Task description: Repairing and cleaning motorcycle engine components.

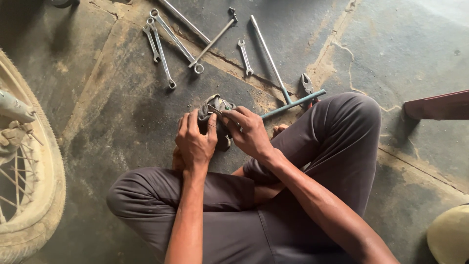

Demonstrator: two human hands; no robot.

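Note:
I sit cross-legged on a stained concrete floor. Both hands meet over a small dark metal part wrapped in a grey rag (218,108), held just above my crossed feet. My left hand (194,142) grips the rag-covered part from the left side. My right hand (250,131) pinches its top edge with thumb and fingers, where a thin metal piece shows. What lies under the rag is mostly hidden.
Several spanners (161,46) lie on the floor beyond my hands, with a long T-handle wrench (276,73) and pliers (307,85) to the right. A spoked wheel with a dusty tyre (46,195) stands at left. A dark red edge (437,105) and a pale round object (449,234) sit at right.

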